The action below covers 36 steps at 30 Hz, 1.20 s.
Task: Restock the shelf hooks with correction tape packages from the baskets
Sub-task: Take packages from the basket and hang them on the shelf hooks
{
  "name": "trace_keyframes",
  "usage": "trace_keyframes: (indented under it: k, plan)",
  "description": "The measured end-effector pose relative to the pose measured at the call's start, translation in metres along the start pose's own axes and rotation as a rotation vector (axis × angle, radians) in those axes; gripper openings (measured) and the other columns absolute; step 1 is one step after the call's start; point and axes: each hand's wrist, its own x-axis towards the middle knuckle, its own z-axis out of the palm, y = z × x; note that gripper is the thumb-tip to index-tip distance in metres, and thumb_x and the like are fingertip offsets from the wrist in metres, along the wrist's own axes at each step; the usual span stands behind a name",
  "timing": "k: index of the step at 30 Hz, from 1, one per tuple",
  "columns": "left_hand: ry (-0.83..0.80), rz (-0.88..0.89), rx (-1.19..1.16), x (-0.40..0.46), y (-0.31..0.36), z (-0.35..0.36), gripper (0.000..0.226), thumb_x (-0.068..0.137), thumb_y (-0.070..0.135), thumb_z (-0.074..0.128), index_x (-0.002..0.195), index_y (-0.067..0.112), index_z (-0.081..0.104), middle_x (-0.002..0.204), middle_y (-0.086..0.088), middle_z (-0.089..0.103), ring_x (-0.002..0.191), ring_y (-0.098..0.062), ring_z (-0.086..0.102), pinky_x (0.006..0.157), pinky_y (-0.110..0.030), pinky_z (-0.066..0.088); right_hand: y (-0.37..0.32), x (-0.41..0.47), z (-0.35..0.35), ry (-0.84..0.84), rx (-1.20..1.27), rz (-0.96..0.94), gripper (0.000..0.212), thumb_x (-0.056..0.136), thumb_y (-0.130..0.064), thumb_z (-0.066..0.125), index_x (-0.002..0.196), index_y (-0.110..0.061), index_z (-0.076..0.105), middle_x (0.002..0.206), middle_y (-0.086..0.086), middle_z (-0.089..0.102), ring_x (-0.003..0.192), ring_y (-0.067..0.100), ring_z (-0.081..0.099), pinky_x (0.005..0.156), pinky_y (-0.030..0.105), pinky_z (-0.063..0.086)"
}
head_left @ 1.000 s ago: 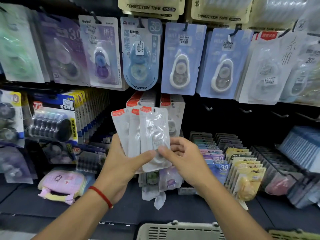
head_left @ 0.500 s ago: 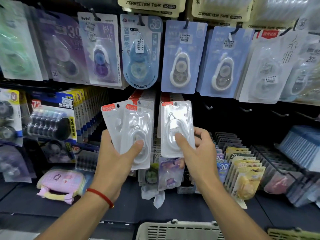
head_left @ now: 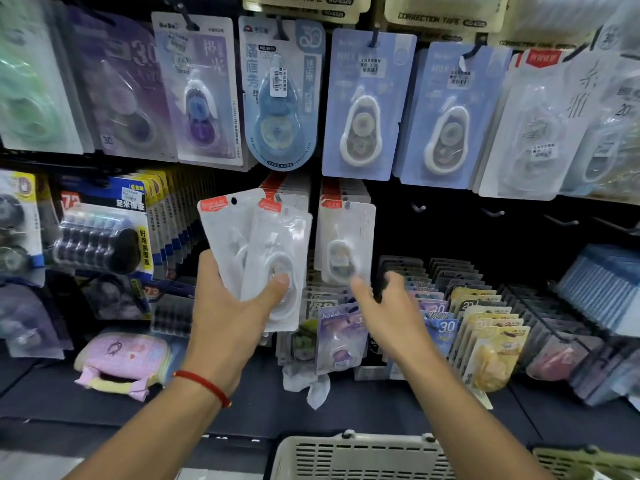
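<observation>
My left hand (head_left: 230, 313) grips two white correction tape packages (head_left: 266, 251) with red top labels, fanned out, thumb pressed on the front one. To their right a matching white package (head_left: 344, 244) hangs at the front of a full hook row. My right hand (head_left: 384, 306) is just below that hanging package, blurred, fingers loosely spread and holding nothing. A beige basket (head_left: 360, 455) sits at the bottom edge below my arms.
Blue, purple and white tape packs (head_left: 367, 105) hang on the upper row. Bare hooks (head_left: 491, 213) stick out at the right middle. Racks of small packs (head_left: 485, 327) stand lower right; a pink pouch (head_left: 121, 362) lies lower left. A green basket (head_left: 585, 462) shows bottom right.
My right hand took one package from the left hand's stack, carried it right to the hook row, and has now let it go. It hangs there while the hand drops away.
</observation>
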Motion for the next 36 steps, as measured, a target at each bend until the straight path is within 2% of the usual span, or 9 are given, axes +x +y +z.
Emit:
trace_keyframes:
  k: [4,7,11,13,15,21,30,34,36]
  plan:
    - [-0.087,-0.062,-0.033,-0.005,-0.004,0.005,0.064,0.072,0.020,0.097,0.120,0.035,0.057,0.114,0.014,0.073,0.105,-0.006,0.073,0.075,-0.023,0.061,-0.005,-0.004,0.001,-0.165,0.253,-0.152,0.036,0.099,-0.055,0.061,0.121,-0.028,0.071,0.115,-0.009,0.075,0.111,0.011,0.070,0.095,0.041,0.059]
    - [-0.146,-0.096,-0.087,-0.008,-0.004,0.010,0.071,0.065,0.024,0.098,0.123,0.032,0.058,0.115,0.011,0.075,0.106,-0.009,0.074,0.078,-0.020,0.060,-0.011,-0.012,0.009,-0.300,0.463,-0.193,0.041,0.084,-0.056,0.074,0.112,-0.026,0.071,0.103,-0.003,0.079,0.099,0.016,0.076,0.089,0.046,0.064]
    - [-0.167,-0.123,-0.127,-0.008,-0.001,0.012,0.069,0.068,0.025,0.098,0.124,0.031,0.058,0.116,0.009,0.076,0.105,-0.011,0.076,0.075,-0.023,0.062,-0.011,-0.011,0.008,-0.196,0.523,-0.229,0.033,0.089,-0.040,0.081,0.112,-0.020,0.067,0.099,-0.001,0.080,0.092,0.018,0.078,0.083,0.040,0.063]
    - [-0.138,-0.165,-0.152,-0.006,-0.003,0.011,0.055,0.078,0.017,0.092,0.122,0.029,0.060,0.111,0.007,0.077,0.099,-0.013,0.077,0.068,-0.027,0.063,-0.012,-0.009,0.004,-0.114,0.627,-0.218,0.028,0.095,-0.030,0.077,0.116,-0.017,0.064,0.100,0.002,0.081,0.092,0.018,0.079,0.078,0.034,0.061]
    - [-0.101,-0.183,-0.129,-0.003,-0.006,0.009,0.045,0.086,0.005,0.081,0.119,0.029,0.062,0.106,0.009,0.077,0.095,-0.010,0.076,0.065,-0.021,0.061,-0.013,-0.005,0.000,-0.014,0.682,-0.227,0.025,0.097,-0.024,0.074,0.118,-0.017,0.063,0.102,0.001,0.081,0.094,0.018,0.078,0.080,0.035,0.062]
    - [-0.070,-0.178,-0.035,-0.001,-0.011,0.006,0.043,0.090,0.003,0.073,0.116,0.035,0.062,0.104,0.016,0.076,0.093,-0.004,0.074,0.066,-0.017,0.058,-0.014,0.001,-0.008,0.071,0.627,-0.282,0.026,0.097,-0.028,0.074,0.121,-0.027,0.065,0.102,-0.004,0.081,0.096,0.016,0.078,0.090,0.044,0.062]
    - [0.008,-0.051,0.079,-0.004,-0.002,0.008,0.037,0.090,0.002,0.069,0.109,0.031,0.058,0.095,0.026,0.068,0.085,0.008,0.066,0.061,-0.008,0.051,-0.020,0.002,-0.008,0.165,0.574,-0.308,0.031,0.092,-0.035,0.077,0.120,-0.023,0.070,0.090,-0.003,0.081,0.082,0.011,0.078,0.074,0.032,0.062]
    - [0.010,-0.071,0.108,-0.004,-0.002,0.008,0.039,0.090,0.007,0.074,0.109,0.035,0.055,0.096,0.023,0.068,0.086,0.005,0.067,0.070,-0.021,0.053,-0.016,0.005,-0.007,0.202,0.328,-0.281,0.042,0.097,-0.048,0.069,0.129,-0.022,0.066,0.098,-0.009,0.077,0.087,0.003,0.072,0.070,0.017,0.053]
    - [-0.015,-0.108,0.110,-0.006,-0.003,0.009,0.045,0.089,0.007,0.075,0.112,0.038,0.052,0.106,0.014,0.070,0.093,-0.003,0.070,0.078,-0.032,0.057,-0.011,0.006,-0.002,0.231,0.050,-0.243,0.054,0.099,-0.055,0.061,0.141,-0.022,0.056,0.121,-0.010,0.067,0.109,0.008,0.063,0.088,0.026,0.052]
